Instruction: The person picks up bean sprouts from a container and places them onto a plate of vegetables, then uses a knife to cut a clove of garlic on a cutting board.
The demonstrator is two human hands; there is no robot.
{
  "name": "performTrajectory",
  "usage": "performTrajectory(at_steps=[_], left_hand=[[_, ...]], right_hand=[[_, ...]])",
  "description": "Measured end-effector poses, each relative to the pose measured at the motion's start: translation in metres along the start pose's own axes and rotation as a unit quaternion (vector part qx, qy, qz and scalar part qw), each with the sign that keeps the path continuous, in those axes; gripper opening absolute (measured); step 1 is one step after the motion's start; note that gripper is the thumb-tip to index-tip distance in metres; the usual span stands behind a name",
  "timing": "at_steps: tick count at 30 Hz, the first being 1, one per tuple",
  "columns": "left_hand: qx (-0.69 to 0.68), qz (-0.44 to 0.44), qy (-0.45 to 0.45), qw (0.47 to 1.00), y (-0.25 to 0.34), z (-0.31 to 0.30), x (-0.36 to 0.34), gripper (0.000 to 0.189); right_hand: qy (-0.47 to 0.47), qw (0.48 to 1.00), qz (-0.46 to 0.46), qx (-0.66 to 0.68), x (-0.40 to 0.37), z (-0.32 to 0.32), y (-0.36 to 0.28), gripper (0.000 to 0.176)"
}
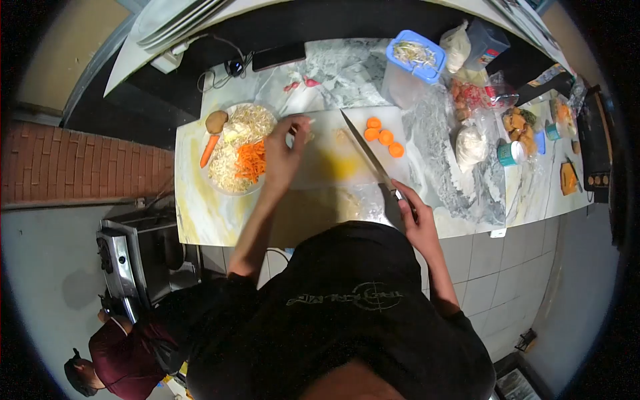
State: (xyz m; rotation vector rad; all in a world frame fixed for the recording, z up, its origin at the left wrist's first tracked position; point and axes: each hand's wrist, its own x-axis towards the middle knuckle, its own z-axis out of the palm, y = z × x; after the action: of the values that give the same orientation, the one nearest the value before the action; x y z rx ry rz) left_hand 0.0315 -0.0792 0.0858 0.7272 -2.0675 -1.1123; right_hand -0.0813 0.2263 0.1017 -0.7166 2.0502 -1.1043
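My right hand (415,217) is wrapped round the handle of a long knife (368,150), whose blade points up and left over the white cutting board (320,175). Orange carrot slices (385,137) lie on the board to the right of the blade. My left hand (288,143) is above the board's left part, its fingers curled near a small pale piece that I cannot make out clearly. Beside it stands a plate with pale shreds (223,163) and shredded carrot (251,162). A whole carrot (209,151) and a brown round vegetable (217,121) rest at its left edge.
A container with a blue lid (415,59) holding sprouts stands behind the board. Plastic bags (471,145) and a small tub (511,154) are at the right. A phone (279,57) lies at the back. Another person (127,357) is at the lower left, near a stove (120,260).
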Motion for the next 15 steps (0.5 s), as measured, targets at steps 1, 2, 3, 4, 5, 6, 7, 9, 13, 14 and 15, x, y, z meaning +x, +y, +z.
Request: performTrajectory(at_steps=[1,2,3,4,5,6,7,9,13,14,15], left_hand=[[0.02,0.079,-0.005,0.997,0.012,-0.001,0.022,0.012],[0.041,0.158,-0.009,0.987,0.026,0.0,0.043,0.011],[0.039,0.166,-0.01,0.985,0.047,0.004,0.061,0.011],[0.001,0.179,-0.035,0.983,0.071,0.012,0.078,0.011],[-0.038,0.191,-0.06,0.979,0.087,0.022,0.093,0.011],[-0.039,0.2,-0.063,0.977,0.096,0.033,0.11,0.011],[-0.01,0.253,-0.097,0.963,0.104,0.044,0.128,0.014],[0.017,0.313,-0.132,0.94,0.117,0.073,0.156,0.018],[0.018,0.342,-0.196,0.919,0.116,0.126,0.182,0.021],[0.024,0.368,-0.184,0.911,0.11,0.134,0.184,0.022],[0.035,0.396,-0.158,0.904,0.107,0.133,0.18,0.026]], right_hand=[[0.01,1.0,-0.011,0.015,-0.003,-0.002,0.006,0.037],[0.018,1.0,-0.016,0.016,-0.005,0.0,0.018,0.037],[0.049,0.995,-0.068,0.05,-0.005,0.004,0.031,0.037],[0.079,0.986,-0.12,0.083,-0.008,0.006,0.04,0.038],[0.087,0.985,-0.116,0.092,-0.012,0.005,0.042,0.039],[0.096,0.984,-0.121,0.094,-0.016,0.004,0.042,0.039],[0.097,0.984,-0.086,0.123,-0.022,0.004,0.042,0.039],[0.118,0.978,-0.067,0.157,-0.027,0.007,0.046,0.039],[0.149,0.973,-0.086,0.154,-0.032,0.015,0.063,0.039],[0.152,0.972,-0.086,0.156,-0.033,0.016,0.062,0.039],[0.152,0.972,-0.088,0.158,-0.034,0.016,0.059,0.039]])
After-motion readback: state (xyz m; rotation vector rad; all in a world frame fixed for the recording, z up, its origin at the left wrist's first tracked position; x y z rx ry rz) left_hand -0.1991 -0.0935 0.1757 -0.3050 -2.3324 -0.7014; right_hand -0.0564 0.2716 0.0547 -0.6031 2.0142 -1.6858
